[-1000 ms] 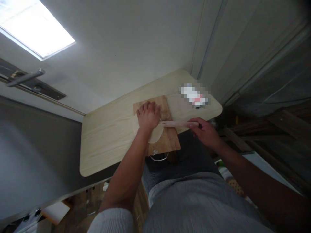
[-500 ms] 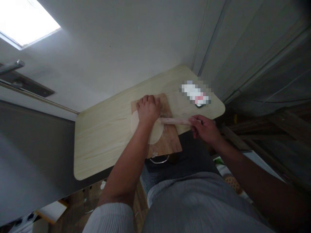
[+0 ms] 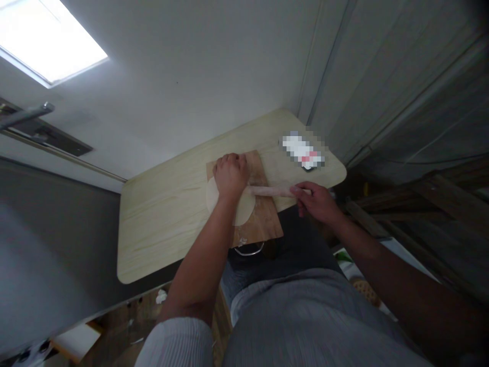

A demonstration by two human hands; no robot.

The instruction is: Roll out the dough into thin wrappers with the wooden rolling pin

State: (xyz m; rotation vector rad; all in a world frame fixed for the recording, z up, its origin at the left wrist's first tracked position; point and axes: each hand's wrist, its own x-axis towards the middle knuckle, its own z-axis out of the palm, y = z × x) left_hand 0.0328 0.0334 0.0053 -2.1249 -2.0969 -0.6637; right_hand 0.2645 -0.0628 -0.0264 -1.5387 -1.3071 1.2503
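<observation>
A thin, pale round of dough [image 3: 243, 210] lies on a wooden board [image 3: 269, 219]. Across the board's right side runs a flour-dusted rolling pin [image 3: 273, 191]. Its near end is held in my right hand [image 3: 311, 199], thumb and fingers closed on it beyond the board's edge. My left hand [image 3: 231, 173] rests palm down over the pin's other end, above the dough, with the fingers bent forward and close together. That end of the pin, and part of the dough, are hidden under the left hand and forearm.
The board sits on a light wood-patterned table [image 3: 164, 219] with rounded corners. A blurred-out phone-like object [image 3: 303, 152] lies at its right. A wall with a door handle [image 3: 30, 117] stands behind. Below right is a tray with a brown round item [image 3: 364, 290].
The view has shifted slightly, so the table and handle sit a little differently in the picture. Both hands keep nearly the same place on the rolling pin and over the dough.
</observation>
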